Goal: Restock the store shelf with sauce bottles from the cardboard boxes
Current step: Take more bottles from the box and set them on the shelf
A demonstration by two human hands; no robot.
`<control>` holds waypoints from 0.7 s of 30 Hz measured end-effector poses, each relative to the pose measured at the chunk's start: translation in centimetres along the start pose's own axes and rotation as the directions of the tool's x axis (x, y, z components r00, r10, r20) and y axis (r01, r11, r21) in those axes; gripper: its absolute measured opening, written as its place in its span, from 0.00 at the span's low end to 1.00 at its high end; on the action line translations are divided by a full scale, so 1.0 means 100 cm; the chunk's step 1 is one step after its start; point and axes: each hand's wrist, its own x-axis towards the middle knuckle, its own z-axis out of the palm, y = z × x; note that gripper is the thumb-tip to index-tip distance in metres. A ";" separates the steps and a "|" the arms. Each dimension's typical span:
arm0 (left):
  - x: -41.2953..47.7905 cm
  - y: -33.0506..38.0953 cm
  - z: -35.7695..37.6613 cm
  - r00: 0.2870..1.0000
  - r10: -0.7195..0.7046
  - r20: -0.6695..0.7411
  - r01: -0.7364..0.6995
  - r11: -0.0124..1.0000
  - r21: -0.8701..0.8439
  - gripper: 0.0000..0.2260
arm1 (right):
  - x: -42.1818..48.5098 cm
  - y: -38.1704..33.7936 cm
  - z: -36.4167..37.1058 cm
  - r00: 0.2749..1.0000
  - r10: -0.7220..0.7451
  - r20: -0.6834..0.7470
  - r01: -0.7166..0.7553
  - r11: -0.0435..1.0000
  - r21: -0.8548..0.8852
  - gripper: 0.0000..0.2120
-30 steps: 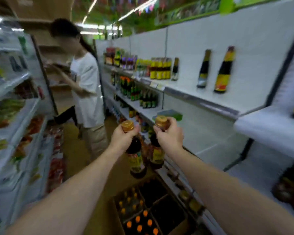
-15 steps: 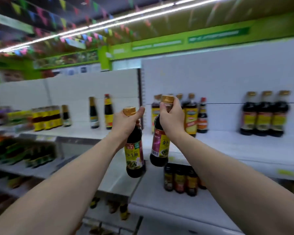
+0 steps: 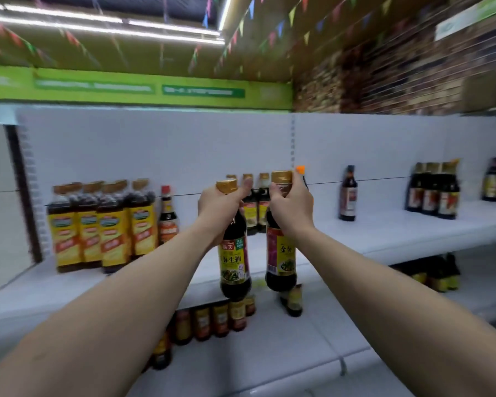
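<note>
Two dark sauce bottles with gold caps hang upright in the air, side by side, in front of the upper shelf's [image 3: 384, 239] front edge, about midway along it. The left hand [image 3: 219, 206] grips the neck of the yellow-labelled bottle [image 3: 234, 263], fingers curled round just under the cap. The right hand [image 3: 291, 206] grips the neck of the red-and-yellow-labelled bottle [image 3: 281, 259] the same way. The bottles' lower halves nearly touch, and their bases show below the shelf edge.

Straight behind the hands, toward the shelf's back edge, stands a small cluster of gold-capped bottles [image 3: 252, 213], with an orange-capped bottle [image 3: 300, 169] showing above the right hand. At the shelf's left end stands a row of large yellow-labelled bottles [image 3: 103, 230], and just beside them a slim red-capped bottle [image 3: 167, 216]. Right of the hands a single dark bottle [image 3: 348, 193] stands alone, well apart from a trio of dark bottles [image 3: 433, 193] near the right end.

On the lower shelf [image 3: 298, 351], a row of small jars and bottles [image 3: 212, 319] stands under the held pair, with one small bottle [image 3: 294, 299] beside them.
</note>
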 end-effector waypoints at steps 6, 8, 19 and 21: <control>0.029 -0.009 0.103 0.998 0.005 0.060 -0.002 0.999 -0.053 0.22 | 0.059 0.052 -0.073 0.998 -0.024 -0.064 0.022 0.999 -0.035 0.15; 0.043 -0.016 0.124 0.998 0.008 0.068 -0.005 0.999 -0.053 0.24 | 0.075 0.068 -0.084 0.996 -0.031 -0.085 0.027 0.999 -0.045 0.16; 0.133 -0.059 0.130 0.999 0.034 -0.028 -0.032 0.997 0.068 0.20 | 0.143 0.121 -0.024 0.997 -0.028 -0.067 0.031 0.999 0.044 0.15; 0.153 -0.070 0.116 0.998 0.027 -0.060 -0.020 0.994 0.111 0.21 | 0.152 0.131 0.004 0.998 -0.031 -0.059 0.034 0.998 0.055 0.15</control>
